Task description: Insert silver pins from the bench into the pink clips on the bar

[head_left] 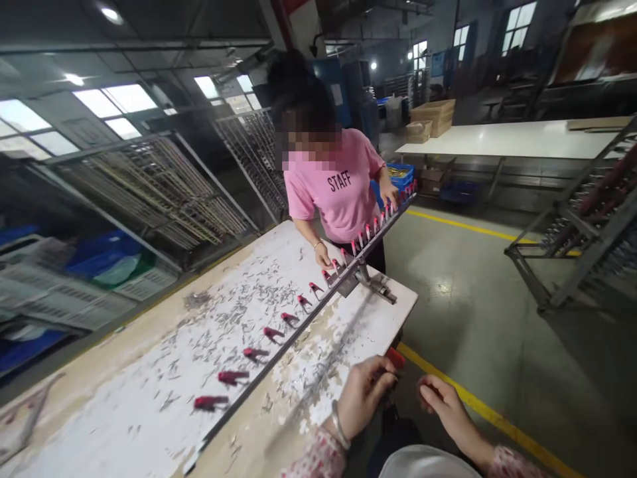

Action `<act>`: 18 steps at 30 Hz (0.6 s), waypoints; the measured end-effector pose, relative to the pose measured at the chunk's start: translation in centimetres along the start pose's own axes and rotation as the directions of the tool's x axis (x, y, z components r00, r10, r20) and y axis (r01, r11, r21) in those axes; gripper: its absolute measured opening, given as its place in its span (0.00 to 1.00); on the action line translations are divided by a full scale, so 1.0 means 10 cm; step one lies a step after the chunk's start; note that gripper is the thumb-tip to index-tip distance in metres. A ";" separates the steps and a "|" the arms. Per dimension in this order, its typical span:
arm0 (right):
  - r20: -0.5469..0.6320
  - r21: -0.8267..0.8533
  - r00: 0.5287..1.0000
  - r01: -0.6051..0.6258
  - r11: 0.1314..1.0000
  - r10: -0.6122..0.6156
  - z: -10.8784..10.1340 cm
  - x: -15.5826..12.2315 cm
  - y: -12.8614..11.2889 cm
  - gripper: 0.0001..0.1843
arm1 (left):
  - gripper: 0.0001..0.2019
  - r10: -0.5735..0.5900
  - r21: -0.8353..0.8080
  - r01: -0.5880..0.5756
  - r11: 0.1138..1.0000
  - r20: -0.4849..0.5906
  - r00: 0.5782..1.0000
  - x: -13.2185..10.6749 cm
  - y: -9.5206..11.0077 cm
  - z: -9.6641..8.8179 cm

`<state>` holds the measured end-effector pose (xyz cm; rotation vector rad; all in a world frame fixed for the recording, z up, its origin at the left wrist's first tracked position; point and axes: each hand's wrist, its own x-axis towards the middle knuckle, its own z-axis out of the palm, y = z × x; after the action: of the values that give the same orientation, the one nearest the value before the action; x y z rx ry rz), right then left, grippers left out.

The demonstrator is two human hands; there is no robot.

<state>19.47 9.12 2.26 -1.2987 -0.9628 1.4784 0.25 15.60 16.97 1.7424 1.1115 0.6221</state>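
My left hand is closed round a small red piece just off the near edge of the worn white table. My right hand hovers beside it with fingers curled, pinching something small and reddish that I cannot make out. A long metal bar lies diagonally across the table and carries a row of red clips. At the far end a co-worker in a pink shirt has both hands on the bar's clips.
Metal shavings litter the tabletop. A clamp fixture holds the bar near the table's far corner. Wire racks stand left, another rack right. Yellow floor lines cross the concrete. A white table and boxes stand behind.
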 end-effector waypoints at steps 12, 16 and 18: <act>-0.128 -0.048 0.988 0.075 0.996 -0.080 0.63 1.23 -0.43 0.25 | 0.16 -0.075 -0.262 0.014 0.965 -0.222 0.972 1.25 -0.24 -2.22; -0.157 -0.048 0.981 0.104 0.993 -0.111 0.63 1.76 -0.72 0.22 | 0.17 -0.221 -0.432 0.161 0.887 -0.092 0.971 1.46 -0.49 -2.19; -0.145 -0.047 0.981 0.124 0.991 -0.130 0.65 2.07 -0.89 0.19 | 0.17 -0.216 -0.398 0.168 0.902 -0.079 0.973 1.59 -0.51 -2.21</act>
<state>13.77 31.59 5.96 -1.3288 -0.9621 1.2544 -12.03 40.19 20.71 1.2497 1.1379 0.7751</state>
